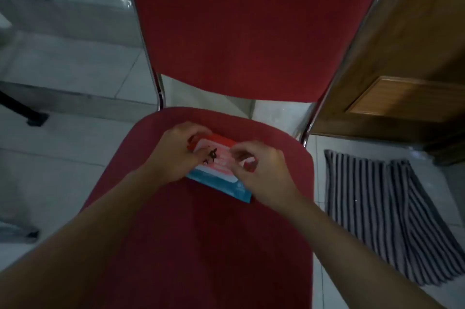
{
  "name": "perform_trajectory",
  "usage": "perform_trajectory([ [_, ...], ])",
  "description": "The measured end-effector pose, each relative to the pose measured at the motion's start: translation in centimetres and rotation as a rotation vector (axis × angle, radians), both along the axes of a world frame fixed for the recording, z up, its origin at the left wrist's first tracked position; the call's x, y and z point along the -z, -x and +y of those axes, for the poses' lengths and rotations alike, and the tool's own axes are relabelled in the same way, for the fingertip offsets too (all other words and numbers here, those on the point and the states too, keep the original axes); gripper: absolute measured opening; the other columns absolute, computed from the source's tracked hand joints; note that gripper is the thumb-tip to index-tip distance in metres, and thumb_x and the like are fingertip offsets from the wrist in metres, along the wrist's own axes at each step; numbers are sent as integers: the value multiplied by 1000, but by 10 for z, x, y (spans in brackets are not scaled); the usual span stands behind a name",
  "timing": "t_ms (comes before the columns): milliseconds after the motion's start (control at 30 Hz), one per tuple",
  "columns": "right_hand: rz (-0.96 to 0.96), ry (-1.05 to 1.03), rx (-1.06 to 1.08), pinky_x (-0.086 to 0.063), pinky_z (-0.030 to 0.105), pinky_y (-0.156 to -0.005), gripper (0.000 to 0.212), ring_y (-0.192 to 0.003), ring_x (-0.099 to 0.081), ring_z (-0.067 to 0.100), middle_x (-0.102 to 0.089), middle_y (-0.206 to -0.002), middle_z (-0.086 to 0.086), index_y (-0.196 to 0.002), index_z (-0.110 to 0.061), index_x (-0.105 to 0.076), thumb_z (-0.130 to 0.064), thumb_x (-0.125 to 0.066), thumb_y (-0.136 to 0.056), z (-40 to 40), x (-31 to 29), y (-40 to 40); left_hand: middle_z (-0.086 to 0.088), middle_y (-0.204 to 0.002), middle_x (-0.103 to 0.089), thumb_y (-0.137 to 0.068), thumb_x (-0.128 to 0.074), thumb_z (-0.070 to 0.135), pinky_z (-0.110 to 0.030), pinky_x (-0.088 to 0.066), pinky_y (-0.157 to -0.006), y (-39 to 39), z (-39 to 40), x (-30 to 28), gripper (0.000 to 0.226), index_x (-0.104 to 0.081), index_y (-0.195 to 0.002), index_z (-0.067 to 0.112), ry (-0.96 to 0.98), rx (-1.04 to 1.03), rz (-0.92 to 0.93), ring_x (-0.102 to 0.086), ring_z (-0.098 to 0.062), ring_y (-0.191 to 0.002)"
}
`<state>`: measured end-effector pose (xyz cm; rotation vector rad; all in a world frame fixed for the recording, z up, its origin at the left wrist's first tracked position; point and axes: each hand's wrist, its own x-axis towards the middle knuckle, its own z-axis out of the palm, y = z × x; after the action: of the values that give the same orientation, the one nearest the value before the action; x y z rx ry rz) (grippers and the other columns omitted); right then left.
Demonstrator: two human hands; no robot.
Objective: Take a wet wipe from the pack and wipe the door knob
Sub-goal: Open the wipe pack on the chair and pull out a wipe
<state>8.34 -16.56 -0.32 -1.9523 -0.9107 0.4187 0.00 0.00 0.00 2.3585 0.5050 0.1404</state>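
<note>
Looking down, I see one wet wipe pack (218, 167), red, white and blue, lying flat on the red padded seat (201, 246) of one chair with a matching red backrest (251, 27) and a chrome frame (158, 87). My left hand (173, 155) curls around the pack's left end, fingers pressed on it. My right hand (264, 170) rests over the pack's right side, thumb and fingertips pinched together on its top face. Beneath the chair lies pale tiled floor (70, 64). One striped cloth (382, 210) lies on the floor to the right, near one wooden door (407, 62).
</note>
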Motion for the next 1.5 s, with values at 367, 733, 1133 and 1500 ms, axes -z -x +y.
perform_trajectory([
  [367, -198, 120, -38, -41, 23, -86, 42, -98, -57, 18, -65, -105, 7, -100, -9, -68, -23, -82, -63, -12, 19, -1, -2, -125, -55, -70, -76, 21, -24, -37, -97, 15, -29, 21, 59, -54, -124, 12, 83, -27, -34, -50, -11, -113],
  [733, -590, 132, -34, -56, 33, -72, 21, -82, -68, 24, -73, -90, 8, -90, -8, -70, -20, -53, -83, -25, 28, -1, 9, -120, -52, -70, -76, 17, -20, -40, -88, 6, -48, 27, 68, -38, -126, 20, 140, -98, -87, -51, -4, -109],
  [1133, -199, -42, 401, -38, -1, -67, 14, -68, -49, -2, -53, -92, 6, -90, -7, -63, -5, -68, -78, -5, 7, -36, -2, -136, -35, -70, -74, 23, -23, -35, -91, -6, -35, 18, 84, -26, -139, 20, -49, 95, 81, -42, -17, -119],
  [1500, -190, 167, 218, -35, 0, -69, 20, -83, -48, 6, -48, -92, -3, -93, -4, -71, -13, -74, -75, -14, 25, -9, 0, -139, -32, -70, -72, 38, -32, -32, -103, -17, -32, 13, 89, -22, -143, 25, 12, 51, 255, -34, -19, -126],
])
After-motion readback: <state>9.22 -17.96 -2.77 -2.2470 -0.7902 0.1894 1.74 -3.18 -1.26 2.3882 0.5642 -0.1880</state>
